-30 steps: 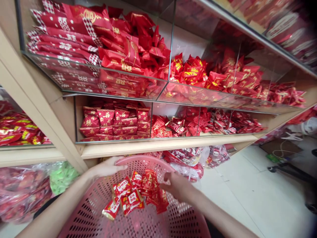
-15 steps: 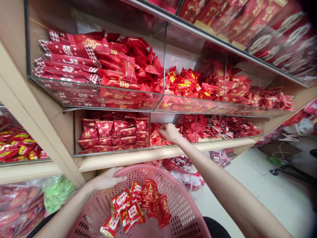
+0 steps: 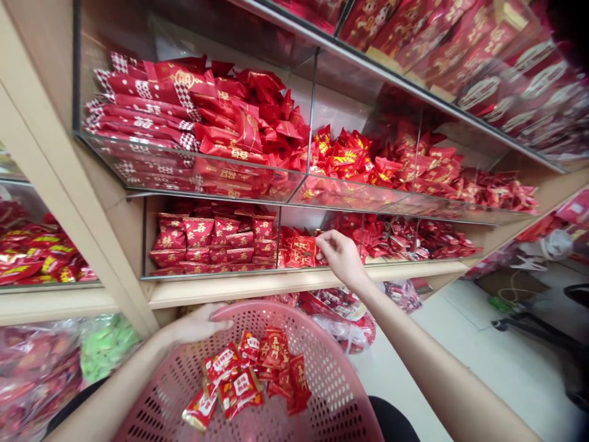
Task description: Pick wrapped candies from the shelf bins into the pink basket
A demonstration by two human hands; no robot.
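Note:
My left hand (image 3: 202,324) grips the far left rim of a pink perforated plastic basket (image 3: 343,374), thumb inside and fingers hidden outside. Several small red candy packets (image 3: 239,393) with gold and white print lie loose in it. Above the basket, at the lower shelf's front, my right hand (image 3: 340,255) is closed in a pinch at the edge of a red candy packet (image 3: 304,248) with gold characters. More red packets lie behind it in the same compartment, partly hidden by the hand.
Left of that compartment, plump red packets (image 3: 197,239) are stacked in rows. A clear-fronted upper shelf (image 3: 262,184) overhangs, filled with red packets. Bagged goods (image 3: 340,319) sit below the wooden shelf edge (image 3: 230,288). A wheeled chair base (image 3: 529,325) stands at right.
My right hand has drawn back slightly to the right, with a red candy packet now showing at its fingertips. The left hand still holds the basket. The view has shifted slightly.

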